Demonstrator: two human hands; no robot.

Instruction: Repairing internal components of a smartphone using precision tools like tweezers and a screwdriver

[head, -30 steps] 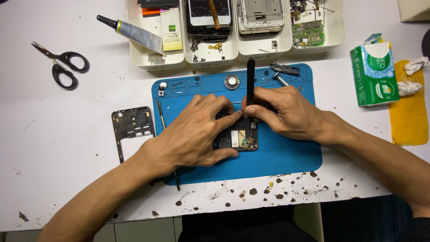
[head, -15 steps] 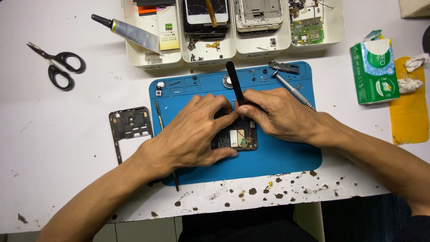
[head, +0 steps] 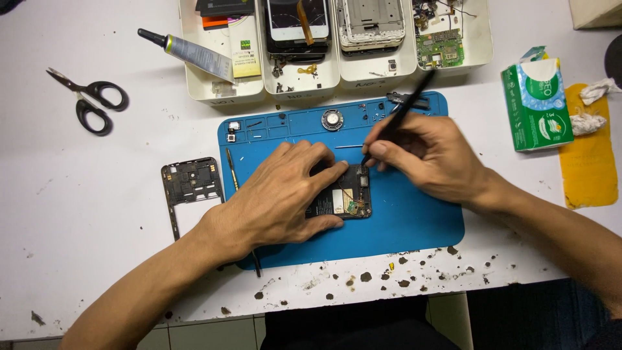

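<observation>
White tabletop (head: 97,214), chipped along its near edge, carries a blue mat (head: 414,223). Behind it, white trays (head: 223,87) hold phone parts. On the mat, the left hand (head: 285,194) presses flat on an opened phone (head: 343,198); the right hand (head: 431,155) pinches a black tool (head: 402,113).

The black tool (head: 400,115) in the right hand (head: 431,155) now slants up to the right instead of standing upright, its tip lowered to the opened phone's (head: 346,198) top edge.
</observation>
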